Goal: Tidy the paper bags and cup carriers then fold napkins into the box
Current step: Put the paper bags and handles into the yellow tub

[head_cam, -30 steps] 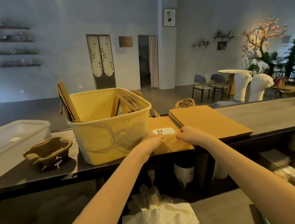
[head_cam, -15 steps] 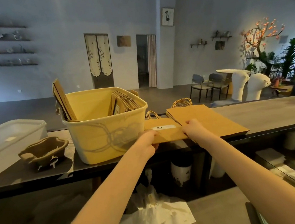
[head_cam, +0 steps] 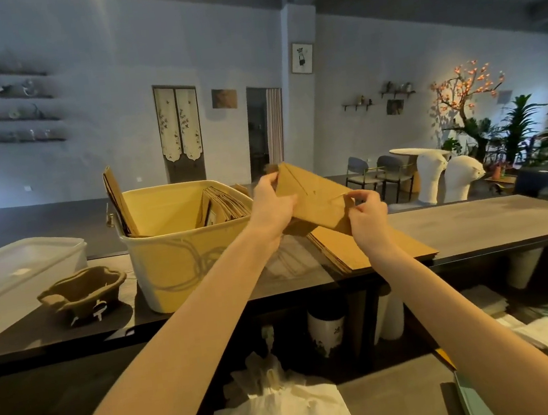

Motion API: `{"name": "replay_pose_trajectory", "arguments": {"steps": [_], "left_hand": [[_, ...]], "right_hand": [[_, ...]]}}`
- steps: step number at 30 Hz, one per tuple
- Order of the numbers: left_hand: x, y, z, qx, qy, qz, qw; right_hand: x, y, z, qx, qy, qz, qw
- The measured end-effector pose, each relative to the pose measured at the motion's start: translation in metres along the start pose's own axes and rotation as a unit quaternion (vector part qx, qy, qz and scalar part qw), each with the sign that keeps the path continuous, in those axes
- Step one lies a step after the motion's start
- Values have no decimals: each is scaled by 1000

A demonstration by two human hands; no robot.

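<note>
1. Your left hand (head_cam: 270, 204) grips one flat kraft paper bag (head_cam: 313, 199) by its upper left edge, and your right hand (head_cam: 368, 211) pinches its lower right corner. Both hands hold it tilted in the air, just right of the yellow bin (head_cam: 183, 263).
2. The bag is smooth, matte brown paper, creased along diagonal folds.
3. The yellow bin is one glossy plastic tub with rounded corners, standing on the dark surface (head_cam: 491, 218). Two groups of brown bags stand upright inside it; their number cannot be told.
4. Right of the bin, below the held bag, lies one flat stack of brown paper bags (head_cam: 350, 253).
5. Left of the bin sits one moulded pulp cup carrier (head_cam: 83, 294), rough and lumpy, and beyond it one translucent white plastic box (head_cam: 15, 273).
6. Below the bin, on a lower level, lies one crumpled heap of white napkins (head_cam: 284, 413).
</note>
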State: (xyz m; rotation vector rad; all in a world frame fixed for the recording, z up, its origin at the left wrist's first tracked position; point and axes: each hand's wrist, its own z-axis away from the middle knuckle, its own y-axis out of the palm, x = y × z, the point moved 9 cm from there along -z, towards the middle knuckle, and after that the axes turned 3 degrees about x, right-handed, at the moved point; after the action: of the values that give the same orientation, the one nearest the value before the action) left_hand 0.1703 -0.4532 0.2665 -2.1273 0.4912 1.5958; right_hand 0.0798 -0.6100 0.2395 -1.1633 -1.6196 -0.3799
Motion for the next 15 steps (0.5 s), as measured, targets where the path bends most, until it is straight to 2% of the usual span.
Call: {"name": "replay_pose_trajectory", "arguments": {"steps": [6,9,12,15], "left_hand": [[-54,-19,10,-17,143,-67,987],[-73,-41,13,-61,185,-95,976],[-84,-65,17,-111,207,-143,962],[-94,-83,23,-134,236,-199,942]], "right_hand": [[50,-20,22,-50,-66,-16,996],[75,-23,31,-88,-119,83,985],[112,-18,42,-116,-228,161,953],[149,2,49,-87,-356,228,902]]}}
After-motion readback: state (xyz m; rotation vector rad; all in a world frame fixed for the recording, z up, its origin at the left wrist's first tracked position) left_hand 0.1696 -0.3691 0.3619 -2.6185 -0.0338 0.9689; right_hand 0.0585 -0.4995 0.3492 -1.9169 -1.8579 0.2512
